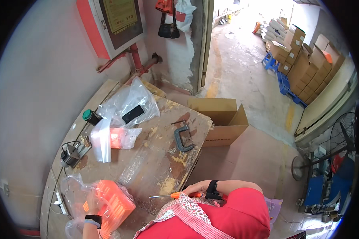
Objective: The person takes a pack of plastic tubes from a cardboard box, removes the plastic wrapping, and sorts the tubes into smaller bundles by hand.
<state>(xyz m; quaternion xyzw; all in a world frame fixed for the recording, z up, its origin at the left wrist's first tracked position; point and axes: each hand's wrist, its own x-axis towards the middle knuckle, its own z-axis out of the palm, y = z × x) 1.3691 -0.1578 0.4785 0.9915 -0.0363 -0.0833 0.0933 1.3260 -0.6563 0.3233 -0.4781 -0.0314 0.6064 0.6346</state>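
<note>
My left hand [92, 204] rests on a stack of orange plastic parts [109, 201] inside a clear plastic bag [73, 187] at the near left of the wooden worktable [155, 159]. It wears a dark wristband. My right hand [195, 188] is shut on an orange-handled screwdriver [174, 195], whose thin shaft points left over the table's near edge. A black watch sits on that wrist.
A grey C-clamp [183, 137] lies on the table's right side. Clear bags, one with a black phone [133, 114], a dark bottle with a green cap [91, 117] and a small metal fixture [72, 153] sit further back. An open cardboard box [223, 119] stands beyond the table; stacked boxes [307, 67] line the right.
</note>
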